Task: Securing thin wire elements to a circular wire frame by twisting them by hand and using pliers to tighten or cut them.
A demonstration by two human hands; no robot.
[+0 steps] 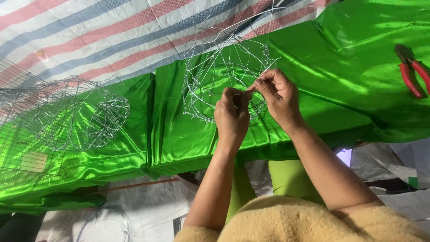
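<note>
A round frame of thin silver wire (210, 71) is held up over shiny green cloth (322, 76). My left hand (232, 117) grips the frame's near rim, fingers closed on a wire. My right hand (277, 95) pinches a thin wire strand at the same spot, fingertips touching those of the left hand. Loose wire ends stick out from the top of the frame.
Finished wire shapes (89, 116) and a wire grid cage (22, 130) lie on the green cloth at left. Red-handled pliers (412, 71) rest at the far right. A striped tarp (89, 31) lies beyond. A wire coil (105, 224) sits on the floor below.
</note>
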